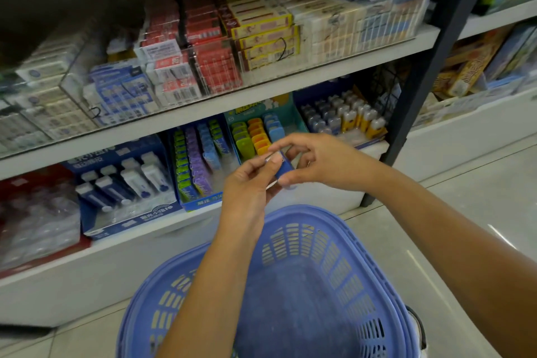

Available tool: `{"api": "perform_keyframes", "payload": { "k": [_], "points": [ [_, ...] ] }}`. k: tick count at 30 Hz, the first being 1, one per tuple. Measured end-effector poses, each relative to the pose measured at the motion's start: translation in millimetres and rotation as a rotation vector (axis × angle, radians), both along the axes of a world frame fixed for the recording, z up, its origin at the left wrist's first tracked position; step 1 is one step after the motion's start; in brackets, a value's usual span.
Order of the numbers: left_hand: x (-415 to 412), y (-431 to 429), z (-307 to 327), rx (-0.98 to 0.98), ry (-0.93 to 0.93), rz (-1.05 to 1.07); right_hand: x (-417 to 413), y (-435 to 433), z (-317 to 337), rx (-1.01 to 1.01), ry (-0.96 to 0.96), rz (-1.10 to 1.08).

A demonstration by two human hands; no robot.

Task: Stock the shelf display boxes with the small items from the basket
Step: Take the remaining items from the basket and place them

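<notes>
Both hands meet above the blue plastic basket (334,244) and hold one small blue-and-white item (282,167) between them. My left hand (250,183) pinches its near end with thumb and fingers. My right hand (311,161) curls over its far end from the right. The basket's inside looks bare where it shows. Just behind the hands, on the lower shelf, stand display boxes: a teal box (261,122) with green, orange and blue pieces, a blue box (200,160) with green, purple and blue pieces, and a blue box (125,183) of white-and-navy items.
Another blue display box (343,113) with grey and yellow items stands at the right of the lower shelf. The upper shelf (232,96) carries clear bins of card packs. A black upright post (427,67) bounds the shelf on the right. Red-boxed clear items (37,212) sit at the left.
</notes>
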State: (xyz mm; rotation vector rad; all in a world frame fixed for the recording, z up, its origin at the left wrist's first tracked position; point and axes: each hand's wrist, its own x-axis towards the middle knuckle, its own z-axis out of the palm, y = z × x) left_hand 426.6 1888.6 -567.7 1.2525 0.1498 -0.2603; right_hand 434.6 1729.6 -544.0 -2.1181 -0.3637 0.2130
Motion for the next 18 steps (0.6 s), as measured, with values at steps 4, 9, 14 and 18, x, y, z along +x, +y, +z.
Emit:
{"api": "perform_keyframes", "payload": {
  "k": [4, 9, 14, 18],
  "points": [
    [7, -20, 2, -0.175, 0.069, 0.117, -3, -5, -3, -0.130, -0.244, -0.089],
    [20, -34, 8, -0.290, 0.123, 0.088, -6, -13, 1, -0.205, -0.659, -0.058],
    [29, -56, 0, 0.306, -0.127, -0.127, 10, -51, 2, -0.211, -0.648, -0.382],
    [22, -62, -26, 1.158, -0.657, -0.450, 30, -89, -10, -0.436, -0.498, -0.500]
  ]
}}
